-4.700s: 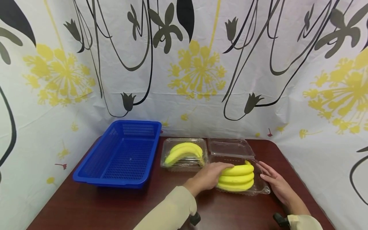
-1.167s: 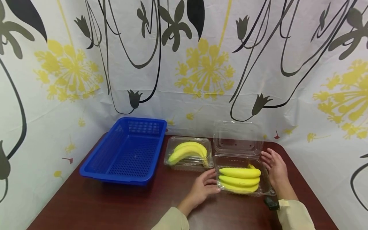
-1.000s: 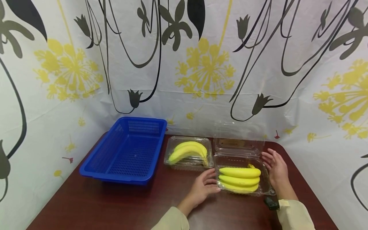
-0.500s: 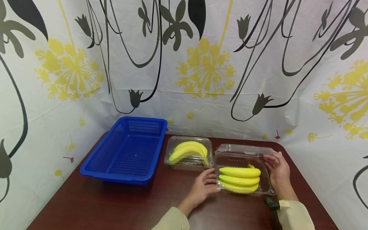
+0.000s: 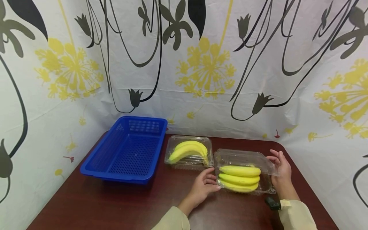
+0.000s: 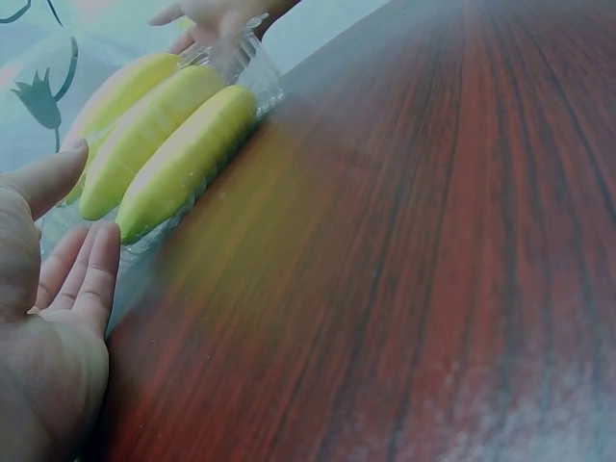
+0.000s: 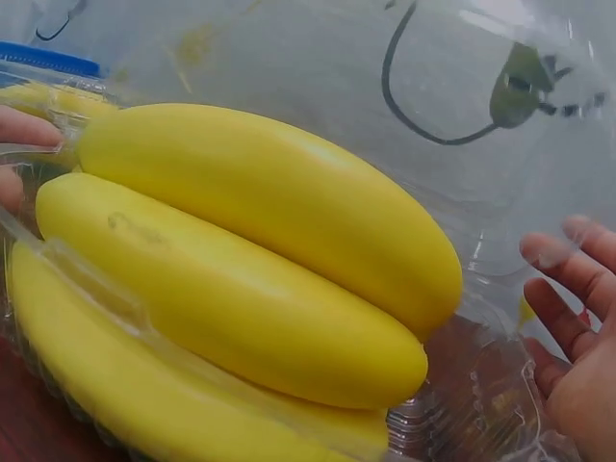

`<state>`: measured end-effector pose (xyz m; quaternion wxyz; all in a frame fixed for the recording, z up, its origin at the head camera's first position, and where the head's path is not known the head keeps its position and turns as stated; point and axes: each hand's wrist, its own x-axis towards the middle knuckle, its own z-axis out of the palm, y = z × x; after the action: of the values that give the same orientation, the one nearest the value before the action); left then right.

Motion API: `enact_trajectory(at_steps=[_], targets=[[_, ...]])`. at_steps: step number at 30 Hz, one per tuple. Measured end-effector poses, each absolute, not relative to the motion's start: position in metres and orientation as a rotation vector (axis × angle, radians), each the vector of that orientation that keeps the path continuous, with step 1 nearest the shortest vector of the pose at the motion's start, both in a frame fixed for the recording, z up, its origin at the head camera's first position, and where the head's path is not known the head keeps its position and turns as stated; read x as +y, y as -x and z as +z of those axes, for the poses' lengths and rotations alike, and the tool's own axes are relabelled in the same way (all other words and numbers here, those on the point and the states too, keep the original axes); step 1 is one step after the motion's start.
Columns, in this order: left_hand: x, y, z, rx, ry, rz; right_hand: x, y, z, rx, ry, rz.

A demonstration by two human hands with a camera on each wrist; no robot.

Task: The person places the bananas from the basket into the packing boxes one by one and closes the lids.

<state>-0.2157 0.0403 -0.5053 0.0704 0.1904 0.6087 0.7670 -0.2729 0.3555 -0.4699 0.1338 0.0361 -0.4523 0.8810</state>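
Observation:
A bunch of bananas (image 5: pixel 239 179) lies in a clear plastic clamshell container (image 5: pixel 265 188) at the right of the table. Its clear lid (image 5: pixel 244 156) is tilted part way down over the bananas. My left hand (image 5: pixel 200 187) rests at the container's left side, fingers loosely extended; in the left wrist view its fingertips (image 6: pixel 104 245) are close to the banana ends. My right hand (image 5: pixel 281 171) is at the right side, its spread fingers by the lid's edge. In the right wrist view the right hand (image 7: pixel 577 327) has nothing curled in its fingers.
A second clear container (image 5: pixel 169 150), lid down, holds bananas (image 5: pixel 188 151) just left of the first. Farther left stands a blue perforated basket (image 5: pixel 120 179). A patterned cloth (image 5: pixel 201 111) hangs behind the dark red-brown table (image 5: pixel 123 204).
The lid has swung forward and down from upright to over the bananas. Earlier, the left hand was on the bananas; now it is beside the container. The right hand has shifted slightly.

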Motion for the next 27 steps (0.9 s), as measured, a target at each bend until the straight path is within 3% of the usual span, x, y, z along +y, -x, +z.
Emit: enact_trajectory(at_steps=[16,27], targets=[[0.045,0.213,-0.503,1.809,-0.609,2.436,0.364,0.257,-0.478,-1.627,-0.155,2.396],[0.06,0.223,-0.506,2.063,-0.337,2.34,0.358,0.246,-0.477,-1.826,0.006,2.227]])
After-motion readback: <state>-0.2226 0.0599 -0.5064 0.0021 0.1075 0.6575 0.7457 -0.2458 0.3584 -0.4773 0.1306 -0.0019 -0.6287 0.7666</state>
